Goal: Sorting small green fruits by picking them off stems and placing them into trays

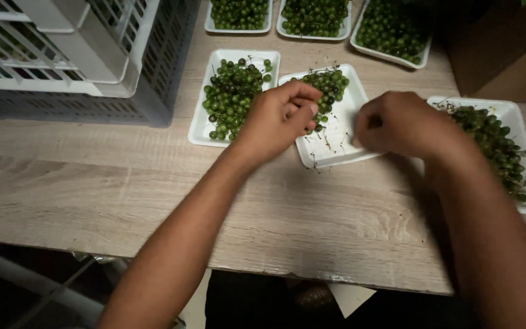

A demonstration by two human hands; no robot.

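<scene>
Light's dim and warm, brightest on the middle white tray (336,143); it falls off fast toward me, so below the table (92,195) edge it's near black. My right hand (397,125), just right of that tray, is motion-blurred, w/ a soft shadow under the forearm. My left hand (278,119) is sharper. No glare.

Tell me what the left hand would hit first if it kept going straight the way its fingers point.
The left hand points right and slightly away, over the middle white tray. It would likely meet the small bunch of green berries at its fingertips first, though depth is hard to judge.
</scene>
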